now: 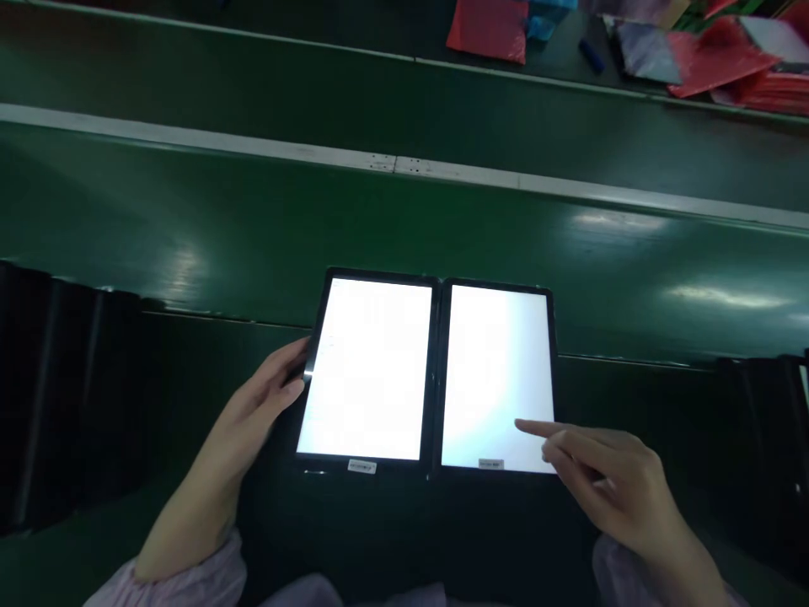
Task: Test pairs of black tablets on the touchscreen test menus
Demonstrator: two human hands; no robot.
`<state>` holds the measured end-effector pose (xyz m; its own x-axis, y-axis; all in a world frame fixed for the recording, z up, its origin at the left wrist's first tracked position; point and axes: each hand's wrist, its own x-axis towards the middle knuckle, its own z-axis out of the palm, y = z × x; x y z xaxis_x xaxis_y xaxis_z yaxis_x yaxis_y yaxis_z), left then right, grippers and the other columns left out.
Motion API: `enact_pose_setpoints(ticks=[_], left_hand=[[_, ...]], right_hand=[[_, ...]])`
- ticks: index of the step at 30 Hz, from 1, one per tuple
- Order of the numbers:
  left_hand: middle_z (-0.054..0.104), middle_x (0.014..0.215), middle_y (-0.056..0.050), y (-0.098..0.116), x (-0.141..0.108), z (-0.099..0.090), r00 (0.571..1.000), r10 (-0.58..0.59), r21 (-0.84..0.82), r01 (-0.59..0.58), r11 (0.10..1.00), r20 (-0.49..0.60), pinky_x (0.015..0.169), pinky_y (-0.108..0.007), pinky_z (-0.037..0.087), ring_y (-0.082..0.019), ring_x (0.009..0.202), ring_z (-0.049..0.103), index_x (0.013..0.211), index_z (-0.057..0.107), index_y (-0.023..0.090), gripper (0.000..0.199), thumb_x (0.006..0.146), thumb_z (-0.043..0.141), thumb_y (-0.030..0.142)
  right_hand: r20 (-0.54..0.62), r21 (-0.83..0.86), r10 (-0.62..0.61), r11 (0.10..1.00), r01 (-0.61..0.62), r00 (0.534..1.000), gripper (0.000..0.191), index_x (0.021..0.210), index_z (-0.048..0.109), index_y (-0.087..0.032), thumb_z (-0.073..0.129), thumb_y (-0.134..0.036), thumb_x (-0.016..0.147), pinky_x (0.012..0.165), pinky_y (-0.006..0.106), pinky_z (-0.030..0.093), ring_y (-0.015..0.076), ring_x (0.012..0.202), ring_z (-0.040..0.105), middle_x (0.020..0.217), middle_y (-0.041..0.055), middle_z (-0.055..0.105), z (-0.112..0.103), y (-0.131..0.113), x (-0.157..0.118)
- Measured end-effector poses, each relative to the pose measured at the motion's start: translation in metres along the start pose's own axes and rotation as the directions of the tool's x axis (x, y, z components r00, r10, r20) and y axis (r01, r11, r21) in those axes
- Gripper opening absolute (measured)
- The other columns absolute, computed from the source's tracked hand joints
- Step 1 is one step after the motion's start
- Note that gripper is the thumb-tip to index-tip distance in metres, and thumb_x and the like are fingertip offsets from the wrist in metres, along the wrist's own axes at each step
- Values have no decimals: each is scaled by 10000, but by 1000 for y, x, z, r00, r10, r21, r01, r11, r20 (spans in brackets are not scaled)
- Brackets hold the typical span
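Two tablets with lit white screens stand side by side, their inner edges close together. The left tablet [370, 371] has a black frame and a small label on its bottom edge. My left hand [256, 405] grips its left edge, thumb in front and fingers partly hidden behind. The right tablet [486, 371] also carries a label at the bottom; its screen looks slightly bluish on the right and below. Over its lower right part is my right hand [607, 472], index finger stretched out and the others curled, holding nothing. Whether the fingertip touches the glass I cannot tell.
Dark upright objects [56, 396] line the left side, and similar dark ones [764, 421] are at the right. Behind the tablets runs a green surface with a pale metal strip [253, 147]. Red packets [733, 59] and a blue item [592, 56] lie at the far right.
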<state>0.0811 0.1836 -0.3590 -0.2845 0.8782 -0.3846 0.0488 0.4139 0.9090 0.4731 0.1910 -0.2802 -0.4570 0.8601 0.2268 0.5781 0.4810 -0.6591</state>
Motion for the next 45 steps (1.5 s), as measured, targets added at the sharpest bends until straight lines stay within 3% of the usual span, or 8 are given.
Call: enact_pose_setpoints(ticks=[5, 12, 17, 21, 24, 31, 37, 45], left_hand=[[610, 1608, -109, 1, 0, -3, 997, -55, 27, 54, 998, 49, 1155, -574, 546, -473, 1515, 503, 1411, 709, 341, 806, 684, 931, 608], [296, 1809, -88, -21, -19, -14, 978, 126, 253, -165, 953, 165, 1232, -665, 391, -460, 1658, 221, 1693, 317, 452, 1174, 696, 926, 575], [105, 1856, -83, -34, -26, -24, 955, 163, 433, -259, 863, 247, 1219, -755, 335, -528, 1659, 130, 1728, 172, 456, 1289, 689, 919, 603], [156, 1843, -82, -36, -30, -18, 944, 211, 461, -310, 832, 253, 1191, -722, 421, -541, 1652, 148, 1710, 272, 439, 1248, 661, 917, 639], [216, 1820, -111, -30, -33, -5, 945, 239, 447, -318, 836, 225, 1209, -705, 413, -529, 1652, 173, 1685, 364, 390, 1184, 668, 908, 654], [396, 1745, -156, -7, -32, 13, 996, 89, 244, -81, 966, -23, 1291, -664, 313, -443, 1619, 341, 1669, 395, 299, 1061, 772, 808, 688], [408, 1737, -106, 3, -30, 3, 999, 50, 325, -54, 944, 22, 1213, -578, 487, -435, 1601, 380, 1486, 620, 258, 879, 737, 771, 693], [352, 1774, -62, -8, -29, -12, 984, 74, 411, -136, 901, 163, 1159, -531, 540, -396, 1623, 349, 1614, 480, 333, 936, 796, 769, 685]], right_hand=[[62, 41, -36, 999, 33, 997, 302, 770, 640, -233, 568, -148, 1051, 472, 241, 561, 155, 533, 747, 930, 57, 858, 1, -7, -8], [300, 150, -75, 988, 30, 951, 338, 792, 691, -237, 515, -150, 1066, 447, 279, 483, 108, 439, 647, 856, 2, 846, 4, -21, -14], [230, 36, -12, 999, 4, 973, 343, 754, 684, -233, 554, -160, 1063, 431, 243, 509, 116, 465, 683, 979, 23, 862, 10, -16, -19], [-43, -98, 25, 995, -29, 999, 224, 843, 707, -226, 624, -150, 1037, 360, 228, 478, 71, 354, 560, 1185, 56, 825, 11, -10, -25], [-121, -75, -11, 997, 2, 993, 197, 895, 726, -239, 635, -123, 1025, 367, 242, 497, 73, 352, 553, 1204, 51, 816, 10, -11, -27], [-19, -93, -122, 988, 120, 992, 283, 801, 695, -203, 596, -124, 1054, 400, 238, 499, 89, 403, 630, 1039, 58, 855, 15, -19, -20], [100, -72, -159, 983, 166, 982, 395, 772, 702, -178, 511, -179, 1118, 444, 237, 487, 94, 486, 688, 924, 62, 857, 24, -23, -24], [123, -72, -167, 982, 176, 978, 390, 738, 642, -181, 513, -155, 1105, 496, 250, 502, 110, 551, 721, 910, 74, 851, 20, -23, -27]])
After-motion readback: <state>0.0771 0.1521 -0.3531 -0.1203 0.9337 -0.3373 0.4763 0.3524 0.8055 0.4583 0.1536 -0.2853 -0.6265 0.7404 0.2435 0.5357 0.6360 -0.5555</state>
